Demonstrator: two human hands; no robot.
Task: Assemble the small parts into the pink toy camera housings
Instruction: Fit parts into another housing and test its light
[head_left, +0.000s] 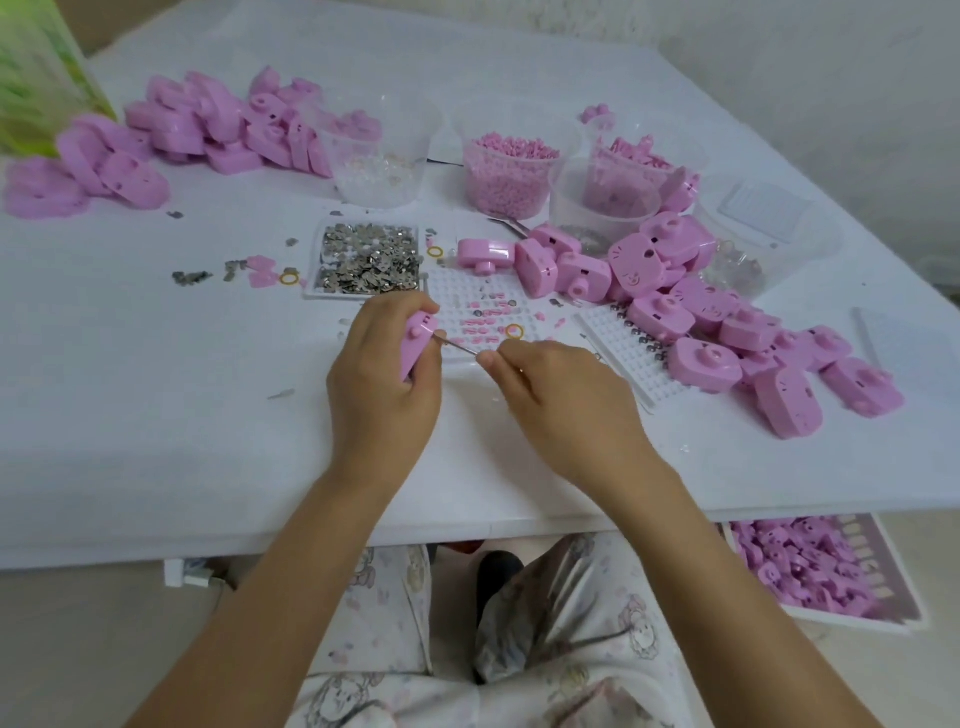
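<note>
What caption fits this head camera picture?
Left hand holds a pink housing while right hand points a metal tool at it.

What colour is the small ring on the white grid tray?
The ring is yellow; head view.

We see a white bench (156, 415) filling most of the view. At its far left corner stands a green, translucent thing (36, 78), blurred and cut off by the frame. A pale, rough wall (779, 67) rises beyond the far right side. Just under the near edge, to the left, sits a small white fitting (182, 574). Nearest us, below the bench, are pale trousers (384, 649) printed with cartoon figures. Between the knees there is a dark shape (498, 571) we cannot make out.
</note>
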